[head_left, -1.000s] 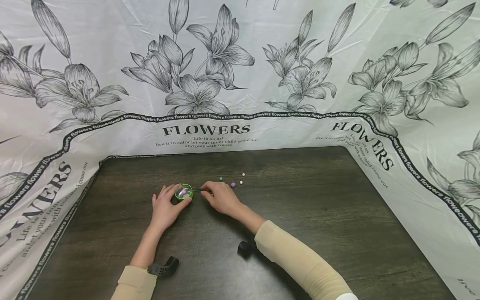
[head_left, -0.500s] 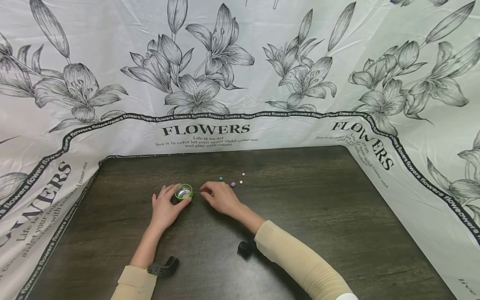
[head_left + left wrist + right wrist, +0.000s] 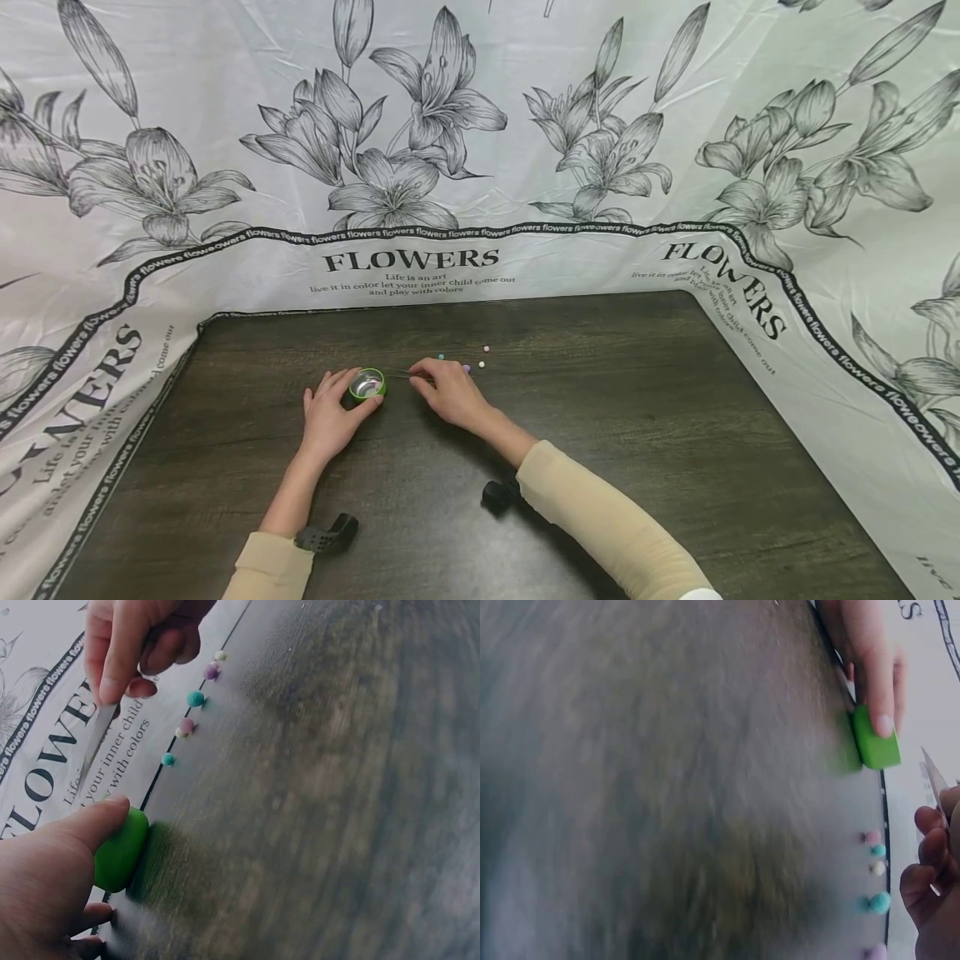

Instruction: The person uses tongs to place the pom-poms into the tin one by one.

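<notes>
A small green cup (image 3: pixel 367 384) with a shiny silvery inside stands on the dark table. My left hand (image 3: pixel 332 418) holds it between thumb and fingers, the thumb on its near side. To the right of the cup, my right hand (image 3: pixel 455 393) pinches thin metal tweezers (image 3: pixel 96 741), their tips pointing left, just clear of the cup's rim. Nothing shows between the tips. Past the right hand lie small round beads, among them a teal bead (image 3: pixel 196 699), a purple bead (image 3: pixel 212 671), a pink bead (image 3: pixel 871 837) and a white bead (image 3: pixel 482 364). The cup's contents are hard to make out.
The dark wooden table (image 3: pixel 637 400) is bordered at the back and sides by a white flower-printed cloth (image 3: pixel 570 267). A black camera mount (image 3: pixel 327 534) sits on the left wrist, and another black mount (image 3: pixel 497 496) is at the right forearm.
The tweezers have moved from over the cup up and to the right, along with my right hand. A pinkish spot seen at their tips earlier no longer shows there. My left hand stays put.
</notes>
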Action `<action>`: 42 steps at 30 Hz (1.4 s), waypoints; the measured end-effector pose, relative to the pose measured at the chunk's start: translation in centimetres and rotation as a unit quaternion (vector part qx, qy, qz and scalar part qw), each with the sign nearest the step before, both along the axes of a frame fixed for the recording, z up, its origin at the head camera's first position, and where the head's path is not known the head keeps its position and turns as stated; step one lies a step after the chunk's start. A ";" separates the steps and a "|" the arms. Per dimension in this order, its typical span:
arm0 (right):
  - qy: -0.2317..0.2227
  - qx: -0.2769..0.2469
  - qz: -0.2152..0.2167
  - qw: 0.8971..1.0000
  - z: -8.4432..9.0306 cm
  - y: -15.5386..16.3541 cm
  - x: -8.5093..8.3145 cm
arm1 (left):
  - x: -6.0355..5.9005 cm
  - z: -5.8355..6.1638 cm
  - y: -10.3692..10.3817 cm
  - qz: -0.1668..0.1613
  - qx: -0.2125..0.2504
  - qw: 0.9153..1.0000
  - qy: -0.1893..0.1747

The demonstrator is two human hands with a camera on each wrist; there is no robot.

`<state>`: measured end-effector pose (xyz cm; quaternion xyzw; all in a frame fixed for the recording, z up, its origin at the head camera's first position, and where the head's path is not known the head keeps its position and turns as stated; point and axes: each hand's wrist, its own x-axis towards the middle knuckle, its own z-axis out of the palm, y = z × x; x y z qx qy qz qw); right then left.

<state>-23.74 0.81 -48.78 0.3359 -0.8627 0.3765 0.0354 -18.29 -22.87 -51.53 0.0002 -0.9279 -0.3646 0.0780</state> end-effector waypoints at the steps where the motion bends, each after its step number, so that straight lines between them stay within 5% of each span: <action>1: -0.005 -0.006 -0.001 1.000 0.0 0.3 -0.1 | 0.0 0.0 0.0 0.000 -0.002 1.000 -0.001; 19: -0.030 -0.078 -0.067 0.994 -0.2 8.1 -2.2 | 0.1 0.1 0.0 0.002 0.002 1.000 0.002; 32: -0.038 -0.071 -0.140 0.987 -1.3 13.6 -3.3 | -0.1 0.3 0.3 0.002 -0.001 1.000 0.001; 42: -0.037 -0.041 -0.177 0.983 -2.0 14.4 -3.4 | 0.1 0.3 0.3 0.003 0.004 1.000 -0.002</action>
